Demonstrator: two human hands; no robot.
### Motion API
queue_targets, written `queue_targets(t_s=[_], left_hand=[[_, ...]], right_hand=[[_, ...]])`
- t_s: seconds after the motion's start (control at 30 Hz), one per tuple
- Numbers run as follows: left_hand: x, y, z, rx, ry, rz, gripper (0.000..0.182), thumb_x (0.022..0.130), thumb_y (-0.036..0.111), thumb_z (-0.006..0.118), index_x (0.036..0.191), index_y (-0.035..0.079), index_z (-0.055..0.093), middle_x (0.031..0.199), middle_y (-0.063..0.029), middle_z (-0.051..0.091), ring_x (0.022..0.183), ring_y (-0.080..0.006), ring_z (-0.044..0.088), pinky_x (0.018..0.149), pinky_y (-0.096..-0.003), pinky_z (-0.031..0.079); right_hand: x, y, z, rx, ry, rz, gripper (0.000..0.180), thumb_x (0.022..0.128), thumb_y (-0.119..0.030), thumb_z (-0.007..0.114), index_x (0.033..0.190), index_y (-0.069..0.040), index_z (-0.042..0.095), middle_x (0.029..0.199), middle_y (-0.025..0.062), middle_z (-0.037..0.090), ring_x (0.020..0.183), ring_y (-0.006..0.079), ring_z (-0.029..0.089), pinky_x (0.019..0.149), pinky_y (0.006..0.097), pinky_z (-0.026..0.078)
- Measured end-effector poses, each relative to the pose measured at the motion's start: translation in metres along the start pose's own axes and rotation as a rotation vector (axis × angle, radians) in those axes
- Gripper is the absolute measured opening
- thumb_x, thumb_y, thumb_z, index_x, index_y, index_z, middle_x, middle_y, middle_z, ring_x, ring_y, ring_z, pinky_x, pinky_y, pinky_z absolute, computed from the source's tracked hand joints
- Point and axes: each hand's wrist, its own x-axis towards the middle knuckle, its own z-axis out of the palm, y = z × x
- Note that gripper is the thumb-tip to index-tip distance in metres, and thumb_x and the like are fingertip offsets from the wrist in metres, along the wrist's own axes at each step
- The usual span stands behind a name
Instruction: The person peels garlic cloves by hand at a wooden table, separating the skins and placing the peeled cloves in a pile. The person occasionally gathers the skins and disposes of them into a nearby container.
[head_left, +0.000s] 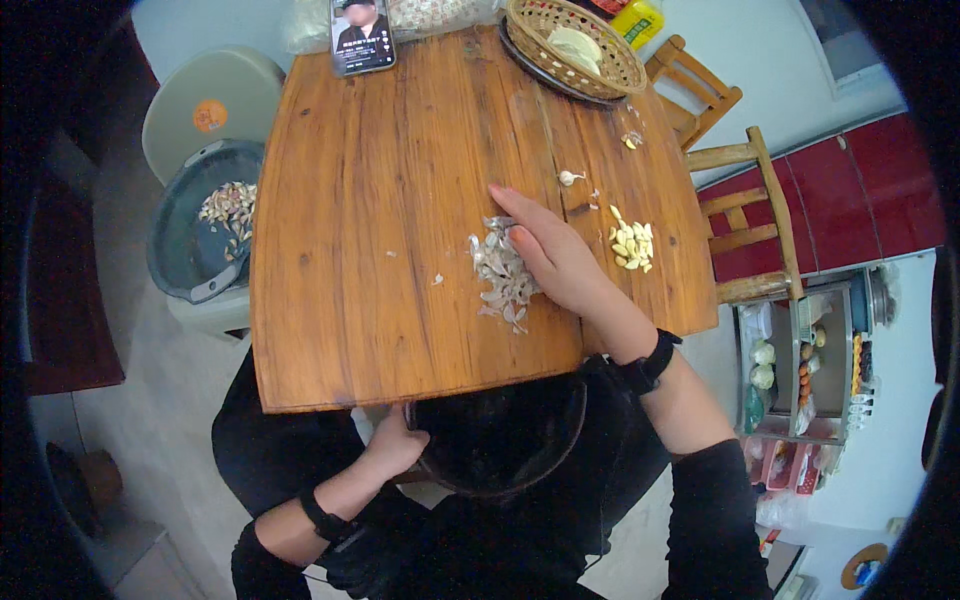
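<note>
My right hand (551, 259) lies on its edge against the right side of a heap of garlic skins (499, 270) on the wooden table (360, 225). Below the table's near edge, my left hand (397, 444) grips the rim of a dark round basin (499, 442) that rests at my lap, partly under the table. To the right of my right hand is a pile of peeled garlic cloves (632, 244). A garlic bulb (568, 178) sits above the hand, with small bits of skin near it.
A grey plastic basin (176, 232) with unpeeled garlic cloves (231, 210) rests on a chair (217, 82) at the left. At the table's far side are a smartphone (364, 41) and a wicker basket (626, 64) on a dark tray. Wooden chairs (780, 217) flank the right edge.
</note>
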Motion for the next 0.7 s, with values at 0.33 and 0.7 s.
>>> queue_targets(t_s=[0.33, 0.7], left_hand=[[-0.014, 0.015, -0.006, 0.167, 0.051, -0.003, 0.061, 0.073, 0.011, 0.057, 0.127, -0.005, 0.035, 0.109, -0.0294, 0.056, 0.106, -0.0425, 0.054, 0.09, -0.0405, 0.043], [0.011, -0.026, 0.002, -0.012, 0.005, 0.215, 0.052, 0.071, 0.006, 0.056, 0.121, -0.005, 0.042, 0.106, -0.0252, 0.059, 0.106, -0.0375, 0.055, 0.09, -0.0375, 0.042]], right_hand=[[-0.037, -0.03, 0.021, 0.215, -0.179, -0.185, 0.042, 0.095, -0.031, 0.042, 0.126, -0.004, 0.05, 0.133, 0.0124, 0.049, 0.127, 0.0317, 0.041, 0.106, 0.0418, 0.029], [-0.085, -0.078, 0.028, 0.264, -0.264, -0.207, 0.037, 0.086, -0.014, 0.055, 0.122, -0.005, 0.054, 0.129, 0.0104, 0.052, 0.124, 0.0304, 0.045, 0.105, 0.0429, 0.032]])
